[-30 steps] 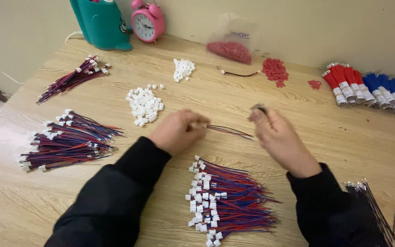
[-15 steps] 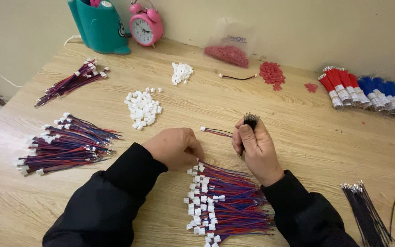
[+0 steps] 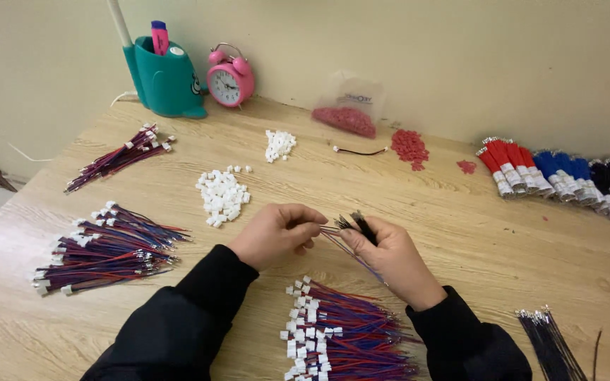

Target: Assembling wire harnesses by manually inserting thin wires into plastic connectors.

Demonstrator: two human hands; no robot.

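My left hand (image 3: 277, 234) and my right hand (image 3: 390, 255) meet above the middle of the wooden table (image 3: 460, 233). The left pinches the end of a thin red, blue and black wire set (image 3: 351, 254) that runs back under my right palm. My right hand also grips a small bunch of black wires (image 3: 359, 226) sticking up from its fingers. Just below the hands lies a pile of finished wires with white connectors (image 3: 340, 335). A heap of loose white connectors (image 3: 223, 195) lies to the left of my left hand.
Two more wire bundles (image 3: 104, 247) (image 3: 118, 159) lie at the left. Behind are a smaller white heap (image 3: 278, 144), red connectors (image 3: 409, 147), a clear bag of them (image 3: 349, 113), a pink alarm clock (image 3: 229, 79) and a teal holder (image 3: 165, 79). Taped wire bundles (image 3: 566, 175) line the right; black wires (image 3: 552, 346) lie front right.
Both hands have come together at the table's middle. My right hand drew in from the right with the black wires, and the wire between the hands is now held close.
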